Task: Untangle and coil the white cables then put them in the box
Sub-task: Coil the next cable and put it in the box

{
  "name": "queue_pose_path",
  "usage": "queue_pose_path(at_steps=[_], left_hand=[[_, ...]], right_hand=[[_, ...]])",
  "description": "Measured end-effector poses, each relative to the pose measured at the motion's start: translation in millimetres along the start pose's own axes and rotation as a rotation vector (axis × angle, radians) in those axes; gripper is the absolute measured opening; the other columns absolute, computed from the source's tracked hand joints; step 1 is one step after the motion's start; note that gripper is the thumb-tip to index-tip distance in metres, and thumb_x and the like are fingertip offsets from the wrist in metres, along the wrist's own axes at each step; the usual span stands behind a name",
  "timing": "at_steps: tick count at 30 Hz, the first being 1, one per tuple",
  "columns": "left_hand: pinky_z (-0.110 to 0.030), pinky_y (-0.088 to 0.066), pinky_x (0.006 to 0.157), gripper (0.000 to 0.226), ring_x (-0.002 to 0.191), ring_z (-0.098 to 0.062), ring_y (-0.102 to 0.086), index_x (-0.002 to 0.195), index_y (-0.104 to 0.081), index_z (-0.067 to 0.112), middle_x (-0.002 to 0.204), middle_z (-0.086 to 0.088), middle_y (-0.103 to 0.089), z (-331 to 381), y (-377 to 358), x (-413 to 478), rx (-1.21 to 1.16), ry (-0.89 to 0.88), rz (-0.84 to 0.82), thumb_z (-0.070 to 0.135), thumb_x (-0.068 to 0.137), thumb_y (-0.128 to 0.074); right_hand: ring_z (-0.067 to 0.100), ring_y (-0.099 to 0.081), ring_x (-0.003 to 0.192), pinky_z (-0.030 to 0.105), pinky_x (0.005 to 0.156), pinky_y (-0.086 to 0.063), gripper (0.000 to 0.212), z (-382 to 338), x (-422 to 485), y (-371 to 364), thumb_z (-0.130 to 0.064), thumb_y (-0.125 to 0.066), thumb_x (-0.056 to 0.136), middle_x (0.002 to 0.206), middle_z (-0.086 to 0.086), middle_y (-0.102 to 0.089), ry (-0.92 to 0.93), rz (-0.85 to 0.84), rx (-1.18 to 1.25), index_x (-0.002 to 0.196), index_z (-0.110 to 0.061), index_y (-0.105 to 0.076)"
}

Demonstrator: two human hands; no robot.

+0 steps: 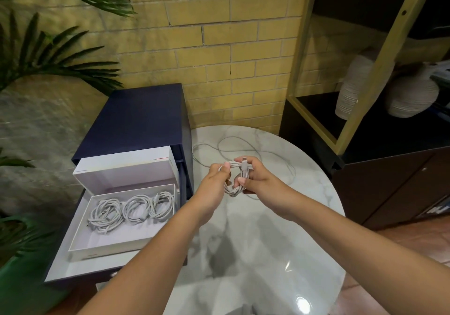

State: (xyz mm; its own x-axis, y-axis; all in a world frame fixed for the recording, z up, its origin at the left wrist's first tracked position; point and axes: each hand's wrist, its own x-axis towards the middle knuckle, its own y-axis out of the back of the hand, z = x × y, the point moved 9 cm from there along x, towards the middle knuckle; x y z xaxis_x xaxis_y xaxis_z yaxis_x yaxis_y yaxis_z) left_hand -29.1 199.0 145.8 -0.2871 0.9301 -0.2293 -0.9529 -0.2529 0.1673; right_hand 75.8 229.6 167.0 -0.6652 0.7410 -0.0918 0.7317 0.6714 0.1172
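Head: left hand, right hand on cable; box print unreadable

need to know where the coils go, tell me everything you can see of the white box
The white box is a shallow, open rectangular tray, cardboard by its look, lying flat in the pulled-out drawer of a navy cabinet. Three coiled white cables lie side by side in its far half; the near half is bare. A white lid stands on edge just behind it.
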Motion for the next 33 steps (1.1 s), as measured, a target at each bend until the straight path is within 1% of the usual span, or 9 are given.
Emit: queue_pose_path(at_steps=[3, 5, 9, 12, 17, 20, 24, 27, 33], left_hand=[[-0.037, -0.042, 0.094, 0.034, 0.085, -0.016, -0.049, 0.106, -0.052, 0.013, 0.087, 0.001, -0.051, -1.5, 5.3, -0.6, 0.025, -0.009, -0.034, 0.044, 0.100, -0.039], [-0.034, -0.043, 0.083, 0.028, 0.080, -0.015, -0.047, 0.096, -0.053, 0.015, 0.082, 0.002, -0.050, 2.9, 15.5, -1.5, 0.080, -0.066, 0.005, 0.042, 0.098, -0.047], [-0.022, -0.039, 0.063, 0.017, 0.064, -0.009, -0.048, 0.084, -0.061, 0.018, 0.069, 0.007, -0.054, 13.8, 44.1, -6.2, 0.218, -0.192, 0.123, 0.033, 0.091, -0.061], [-0.018, -0.041, 0.061, 0.007, 0.065, -0.007, -0.054, 0.085, -0.066, 0.023, 0.073, 0.008, -0.062, 17.2, 67.1, -14.0, 0.359, -0.216, 0.178, 0.029, 0.089, -0.065], [-0.024, -0.043, 0.062, 0.005, 0.072, -0.006, -0.060, 0.087, -0.066, 0.029, 0.081, 0.008, -0.068, 12.7, 125.2, -29.7, 0.524, -0.136, 0.307, 0.032, 0.085, -0.070], [-0.029, -0.049, 0.073, 0.009, 0.080, -0.010, -0.063, 0.092, -0.072, 0.028, 0.084, 0.009, -0.070, 6.5, 165.5, -40.4, 0.634, -0.107, 0.363, 0.033, 0.085, -0.070], [-0.028, -0.045, 0.073, 0.013, 0.082, -0.014, -0.062, 0.099, -0.073, 0.025, 0.094, 0.004, -0.073, -10.0, 214.3, -52.1, 0.807, -0.071, 0.404, 0.029, 0.090, -0.065], [-0.029, -0.047, 0.076, 0.016, 0.088, -0.018, -0.063, 0.103, -0.073, 0.024, 0.102, 0.003, -0.072, -23.0, 233.5, -52.4, 0.891, -0.058, 0.399, 0.025, 0.093, -0.061], [-0.033, -0.051, 0.082, 0.022, 0.091, -0.019, -0.063, 0.104, -0.073, 0.026, 0.106, 0.001, -0.071, -35.4, 231.8, -35.3, 1.061, -0.083, 0.293, 0.017, 0.096, -0.054]], right_hand=[[0.015, -0.053, 0.090, 0.029, 0.084, -0.041, 0.035, 0.8, 1.0, 1.1, -0.007, -0.048, 0.098, 0.090, 0.002, -0.062, -0.008, -0.044, -0.088, 0.126, -0.027, -0.042], [0.014, -0.051, 0.083, 0.030, 0.077, -0.042, 0.030, 1.9, 2.7, 0.7, -0.010, -0.054, 0.095, 0.092, 0.004, -0.059, -0.013, -0.038, -0.140, 0.120, -0.024, -0.050], [0.008, -0.055, 0.073, 0.018, 0.070, -0.049, 0.024, 1.3, 8.5, -6.3, -0.007, -0.061, 0.091, 0.084, 0.002, -0.056, -0.002, 0.028, -0.084, 0.115, -0.008, -0.060], [0.005, -0.061, 0.069, 0.017, 0.071, -0.053, 0.028, 1.6, 12.6, -25.8, -0.003, -0.063, 0.089, 0.080, 0.003, -0.057, 0.000, 0.004, -0.020, 0.116, -0.003, -0.060], [0.013, -0.063, 0.080, 0.031, 0.081, -0.052, 0.033, 1.3, 20.4, -70.1, -0.010, -0.067, 0.087, 0.094, 0.003, -0.059, -0.006, -0.111, -0.059, 0.119, -0.012, -0.058], [0.011, -0.058, 0.088, 0.023, 0.083, -0.046, 0.033, 0.3, 25.6, -95.9, -0.022, -0.068, 0.088, 0.103, -0.003, -0.060, 0.077, -0.172, -0.348, 0.120, -0.018, -0.059], [0.014, -0.048, 0.117, 0.023, 0.098, -0.038, 0.043, 7.4, 28.1, -123.7, -0.030, -0.064, 0.090, 0.126, -0.002, -0.050, 0.185, -0.270, -0.722, 0.130, -0.021, -0.054], [0.019, -0.036, 0.129, 0.029, 0.109, -0.030, 0.047, 12.5, 29.1, -133.2, -0.034, -0.064, 0.089, 0.136, -0.003, -0.040, 0.218, -0.292, -0.816, 0.132, -0.024, -0.051], [0.020, -0.029, 0.135, 0.029, 0.110, -0.027, 0.048, 16.7, 29.5, -138.2, -0.036, -0.062, 0.090, 0.145, -0.005, -0.031, 0.222, -0.317, -0.870, 0.134, -0.026, -0.048]])
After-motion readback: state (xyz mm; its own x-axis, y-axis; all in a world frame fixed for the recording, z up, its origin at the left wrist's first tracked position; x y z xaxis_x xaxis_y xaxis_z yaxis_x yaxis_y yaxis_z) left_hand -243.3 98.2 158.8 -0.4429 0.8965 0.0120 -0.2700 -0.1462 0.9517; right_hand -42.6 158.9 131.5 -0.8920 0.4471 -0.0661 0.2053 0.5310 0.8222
